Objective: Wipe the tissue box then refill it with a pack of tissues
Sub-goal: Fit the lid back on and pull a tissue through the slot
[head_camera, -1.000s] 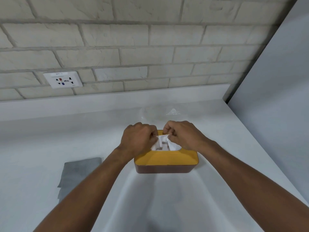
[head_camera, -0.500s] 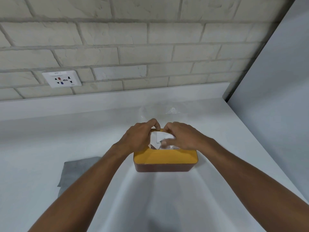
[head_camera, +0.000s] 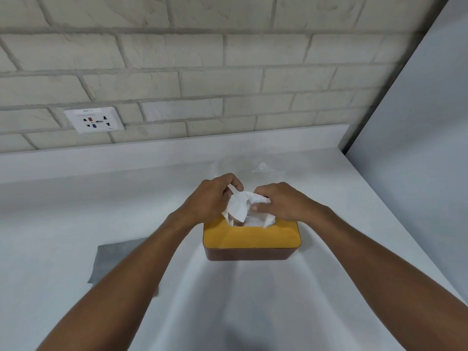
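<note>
Both hands are at the box (head_camera: 250,254), which sits on the desk (head_camera: 76,211) directly below the grip, lid (head_camera: 250,236) on. Left hand (head_camera: 211,200): thumb and forefinger pinch the upper left edge of the tissue (head_camera: 239,207). Right hand (head_camera: 282,202): fingers curled, thumb and fingertips pinch the tissue's right side. So both grips are closed on the same sheet. Change noted: half a second ago the hands sat lower, close to the lid, and the sheet looked flat between them. Now they are a little higher and the sheet stands in a crumpled peak out of the slot, more of it showing than before. The box has not shifted. Neither has the grey cloth (head_camera: 114,259), which lies flat well to the left of the grip and nearer the person. A clear wrapper (head_camera: 263,168), empty by the look of it, lies just beyond the grip. Reading: wiping appears finished and the pack is inside, since the lid is seated and the wrapper is set aside. What is left seems to be dressing the first sheet through the slot so it pulls freely. Risk, as I judge it: a thin sheet held at two points could tear if the hands part further.
</note>
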### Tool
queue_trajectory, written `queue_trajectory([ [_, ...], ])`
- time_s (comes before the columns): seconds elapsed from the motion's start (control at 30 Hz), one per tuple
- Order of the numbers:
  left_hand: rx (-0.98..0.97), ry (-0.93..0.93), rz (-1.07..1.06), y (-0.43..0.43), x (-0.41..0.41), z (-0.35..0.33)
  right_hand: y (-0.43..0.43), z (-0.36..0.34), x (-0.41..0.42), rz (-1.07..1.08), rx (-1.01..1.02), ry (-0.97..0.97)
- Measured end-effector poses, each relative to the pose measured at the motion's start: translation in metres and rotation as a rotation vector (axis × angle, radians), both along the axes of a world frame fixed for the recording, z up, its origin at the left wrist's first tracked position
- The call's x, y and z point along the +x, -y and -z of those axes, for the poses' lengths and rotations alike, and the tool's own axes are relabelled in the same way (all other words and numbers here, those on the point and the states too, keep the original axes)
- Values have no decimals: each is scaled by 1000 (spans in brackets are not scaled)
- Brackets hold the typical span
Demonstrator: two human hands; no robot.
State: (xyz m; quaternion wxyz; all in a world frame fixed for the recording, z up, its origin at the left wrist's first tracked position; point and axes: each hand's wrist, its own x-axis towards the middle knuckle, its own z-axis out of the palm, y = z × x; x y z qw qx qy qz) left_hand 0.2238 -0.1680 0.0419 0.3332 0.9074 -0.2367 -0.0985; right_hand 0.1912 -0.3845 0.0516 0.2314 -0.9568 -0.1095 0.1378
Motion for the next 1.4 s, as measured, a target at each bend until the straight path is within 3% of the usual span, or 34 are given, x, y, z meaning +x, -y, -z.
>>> queue_trajectory([
  [0.1,30,-12,43,-2,1,-3,-9,6,-7,-118,-260,195],
  [0.2,71,-44,99,-5,-1,-4,-13,9,-11,-191,-370,333],
  [0.6,125,-100,90,-6,-5,-2,-27,9,7,-599,-680,510],
  [0.83,74,-165,88,-11,-10,-3,-29,10,13,-688,-831,529],
  [1.0,-76,-71,-118,-16,-9,-8,-37,8,22,-765,-912,565],
  [1.1,-177,-47,-180,-21,-4,-5,-35,13,25,-784,-878,573],
  [1.27,-131,-90,-5,-23,-6,11,-32,19,27,-744,-755,523],
  [1.4,-229,-140,-53,-24,-8,19,-28,17,22,-577,-572,375],
])
